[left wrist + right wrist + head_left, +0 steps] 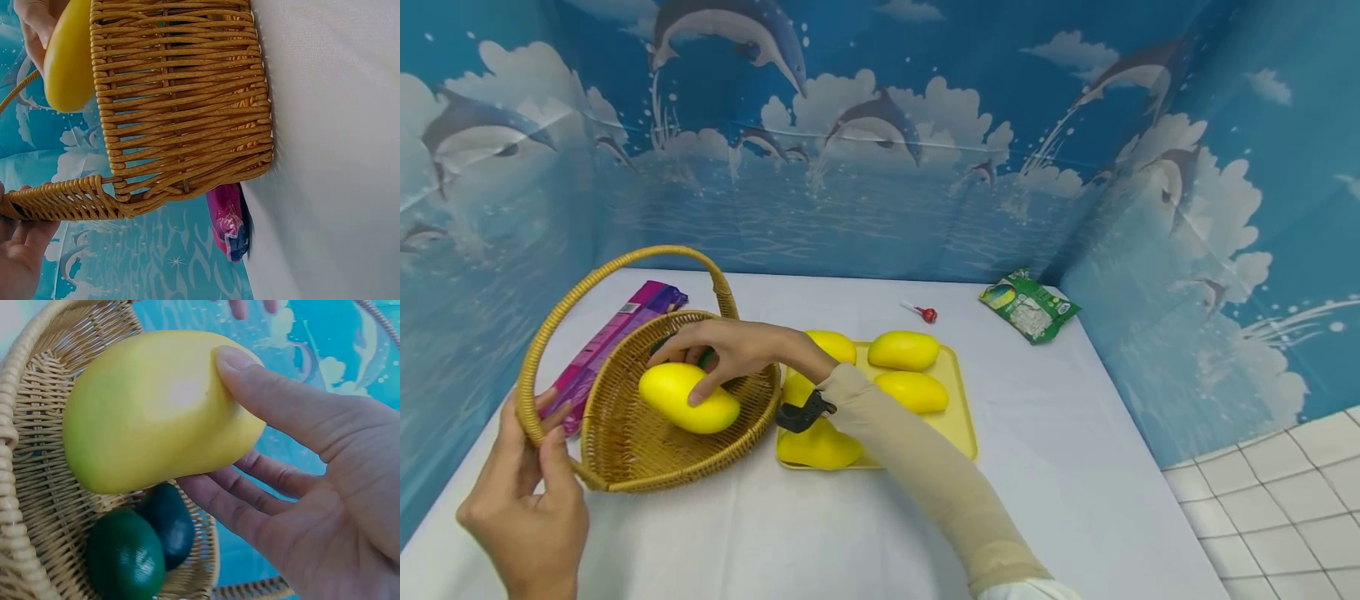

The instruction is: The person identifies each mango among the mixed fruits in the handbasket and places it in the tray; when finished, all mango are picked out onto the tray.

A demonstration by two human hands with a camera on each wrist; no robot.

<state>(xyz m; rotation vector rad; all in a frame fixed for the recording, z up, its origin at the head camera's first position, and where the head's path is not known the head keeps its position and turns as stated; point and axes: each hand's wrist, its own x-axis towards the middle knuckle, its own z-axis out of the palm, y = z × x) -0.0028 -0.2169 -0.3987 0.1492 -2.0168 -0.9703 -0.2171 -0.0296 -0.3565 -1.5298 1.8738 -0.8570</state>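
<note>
My right hand (730,354) grips a yellow mango (688,400) with a greenish end, thumb on one side and fingers on the other. The mango is held over the mouth of a wicker basket (625,450); the left wrist view shows it above the rim. Inside the basket lie two dark green avocado-like fruits (128,556), seen in the right wrist view. With thumb and fingers my left hand (535,508) holds the basket's arched handle (531,375) near its lower left end.
A yellow tray (958,400) right of the basket carries several mangoes (904,350), partly behind my right arm. A purple-pink packet (617,333) lies behind the basket. Farther back are a red lollipop (928,315) and a green packet (1030,307). Dolphin-print curtains (865,208) enclose the table.
</note>
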